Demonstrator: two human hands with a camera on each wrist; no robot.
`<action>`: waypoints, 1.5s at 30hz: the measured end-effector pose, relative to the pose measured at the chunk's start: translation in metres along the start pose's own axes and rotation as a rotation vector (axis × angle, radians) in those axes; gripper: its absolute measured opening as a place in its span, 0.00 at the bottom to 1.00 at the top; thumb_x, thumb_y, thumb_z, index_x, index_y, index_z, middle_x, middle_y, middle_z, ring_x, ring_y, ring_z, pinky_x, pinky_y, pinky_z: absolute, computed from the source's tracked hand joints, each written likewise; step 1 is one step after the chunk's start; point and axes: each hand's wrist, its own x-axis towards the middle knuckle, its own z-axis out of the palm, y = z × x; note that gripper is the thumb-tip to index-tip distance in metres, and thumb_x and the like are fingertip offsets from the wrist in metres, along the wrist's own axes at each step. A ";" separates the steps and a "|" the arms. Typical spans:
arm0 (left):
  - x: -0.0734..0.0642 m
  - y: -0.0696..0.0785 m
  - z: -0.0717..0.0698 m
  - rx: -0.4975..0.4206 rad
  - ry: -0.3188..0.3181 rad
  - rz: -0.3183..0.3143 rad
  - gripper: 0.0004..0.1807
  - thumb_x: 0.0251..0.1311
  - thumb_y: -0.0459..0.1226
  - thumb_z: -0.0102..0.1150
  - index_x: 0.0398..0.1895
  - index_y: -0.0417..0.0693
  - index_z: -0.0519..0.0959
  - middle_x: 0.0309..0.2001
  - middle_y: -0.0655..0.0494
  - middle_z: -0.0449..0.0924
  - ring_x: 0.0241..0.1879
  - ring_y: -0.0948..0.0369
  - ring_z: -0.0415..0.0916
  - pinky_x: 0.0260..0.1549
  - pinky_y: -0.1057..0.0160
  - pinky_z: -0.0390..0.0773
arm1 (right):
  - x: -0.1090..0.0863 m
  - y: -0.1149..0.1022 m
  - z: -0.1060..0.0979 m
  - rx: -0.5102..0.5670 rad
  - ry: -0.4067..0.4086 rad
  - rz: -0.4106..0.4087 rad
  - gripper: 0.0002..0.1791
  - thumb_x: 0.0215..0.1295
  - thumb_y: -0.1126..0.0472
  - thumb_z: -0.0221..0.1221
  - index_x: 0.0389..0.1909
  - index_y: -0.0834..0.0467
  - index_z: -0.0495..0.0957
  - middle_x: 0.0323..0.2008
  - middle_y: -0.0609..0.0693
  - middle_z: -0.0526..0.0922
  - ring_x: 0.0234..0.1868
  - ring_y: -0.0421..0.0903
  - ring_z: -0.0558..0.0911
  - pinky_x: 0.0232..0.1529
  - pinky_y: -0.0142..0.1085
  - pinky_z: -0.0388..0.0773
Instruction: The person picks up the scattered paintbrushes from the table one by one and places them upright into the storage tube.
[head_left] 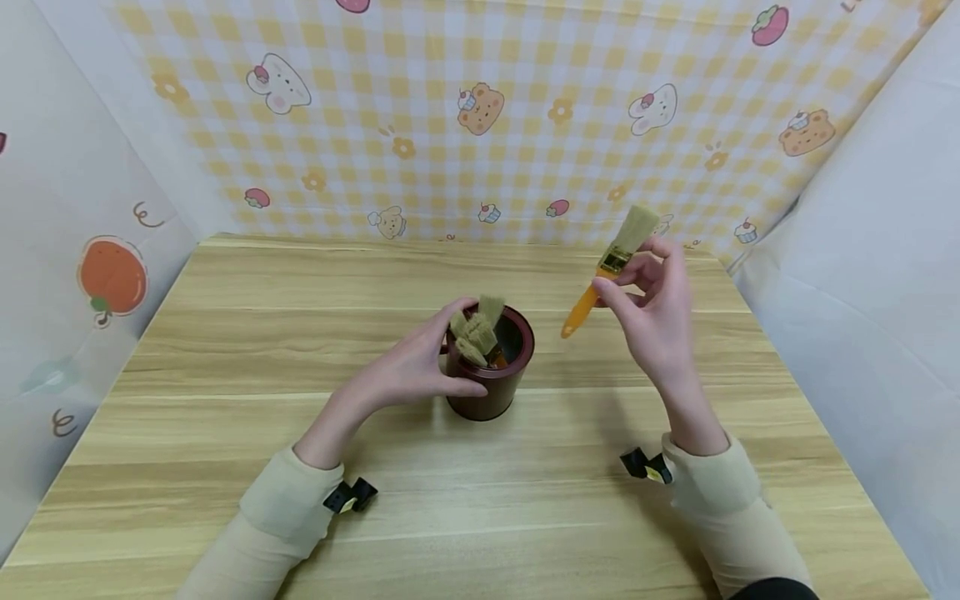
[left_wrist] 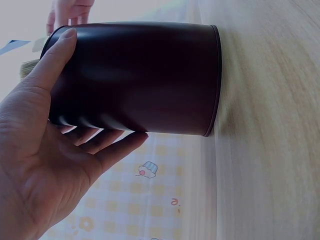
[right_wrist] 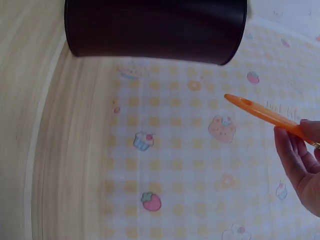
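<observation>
A dark brown cylindrical holder [head_left: 486, 400] stands upright on the wooden table, with several bristle brushes [head_left: 477, 332] in it, bristles up. My left hand [head_left: 408, 362] grips the holder near its rim, thumb on the near side and fingers round the far side; the left wrist view shows the holder's smooth dark wall [left_wrist: 140, 80]. Off to the right, my right hand [head_left: 660, 312] pinches a paintbrush [head_left: 628, 232] above the table. Its bristles point up and its orange handle slants down to the left. In the right wrist view the orange handle [right_wrist: 265, 114] points toward the holder.
The wooden table [head_left: 262, 375] spreads around the holder. A yellow checked cloth [head_left: 435, 67] with cartoon prints hangs along its back edge. Pale cloth walls stand at left [head_left: 45, 250] and right [head_left: 862, 292]. Small black devices [head_left: 351, 496] are strapped to both sleeves.
</observation>
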 end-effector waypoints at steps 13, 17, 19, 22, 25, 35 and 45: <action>0.000 0.000 0.000 -0.005 0.000 0.002 0.63 0.47 0.54 0.81 0.81 0.68 0.48 0.79 0.52 0.58 0.76 0.50 0.61 0.70 0.40 0.68 | -0.020 -0.010 0.029 0.330 -0.047 -0.186 0.25 0.64 0.85 0.55 0.57 0.62 0.67 0.43 0.54 0.84 0.42 0.47 0.87 0.40 0.41 0.88; 0.001 0.000 0.000 0.003 -0.003 -0.002 0.63 0.47 0.55 0.81 0.81 0.70 0.47 0.79 0.52 0.58 0.76 0.50 0.61 0.71 0.40 0.68 | -0.025 -0.007 0.034 0.204 -0.154 -0.162 0.22 0.65 0.84 0.56 0.57 0.69 0.65 0.46 0.49 0.84 0.43 0.43 0.87 0.41 0.38 0.88; 0.001 0.000 0.000 0.007 -0.001 0.002 0.63 0.48 0.56 0.81 0.81 0.70 0.47 0.79 0.52 0.59 0.76 0.50 0.62 0.70 0.40 0.68 | -0.027 -0.006 0.035 0.100 -0.194 -0.147 0.21 0.64 0.83 0.58 0.55 0.72 0.65 0.46 0.50 0.84 0.43 0.41 0.87 0.41 0.34 0.87; 0.001 0.000 0.000 0.008 -0.001 0.006 0.63 0.48 0.56 0.80 0.82 0.69 0.47 0.79 0.52 0.58 0.76 0.50 0.62 0.71 0.41 0.68 | -0.029 -0.004 0.036 -0.075 -0.235 -0.154 0.20 0.63 0.79 0.63 0.53 0.71 0.68 0.45 0.54 0.86 0.42 0.42 0.87 0.41 0.28 0.85; 0.001 0.000 0.000 0.002 -0.001 0.013 0.63 0.48 0.55 0.81 0.82 0.68 0.47 0.79 0.52 0.58 0.76 0.50 0.62 0.71 0.40 0.68 | -0.031 -0.001 0.037 -0.184 -0.270 -0.163 0.21 0.63 0.75 0.66 0.54 0.68 0.71 0.44 0.58 0.87 0.41 0.46 0.88 0.43 0.26 0.84; 0.000 -0.001 0.000 0.000 0.001 -0.008 0.66 0.47 0.56 0.81 0.84 0.62 0.45 0.80 0.51 0.55 0.75 0.50 0.64 0.71 0.41 0.68 | -0.029 0.001 0.038 -0.234 -0.288 -0.167 0.19 0.65 0.73 0.65 0.55 0.67 0.71 0.41 0.56 0.88 0.42 0.47 0.88 0.47 0.26 0.83; 0.000 0.000 0.000 0.007 0.004 -0.011 0.66 0.47 0.56 0.81 0.83 0.63 0.45 0.80 0.52 0.56 0.75 0.51 0.63 0.71 0.42 0.68 | -0.027 0.001 0.035 -0.260 -0.293 -0.168 0.20 0.65 0.73 0.66 0.55 0.66 0.71 0.41 0.55 0.87 0.44 0.44 0.87 0.47 0.28 0.84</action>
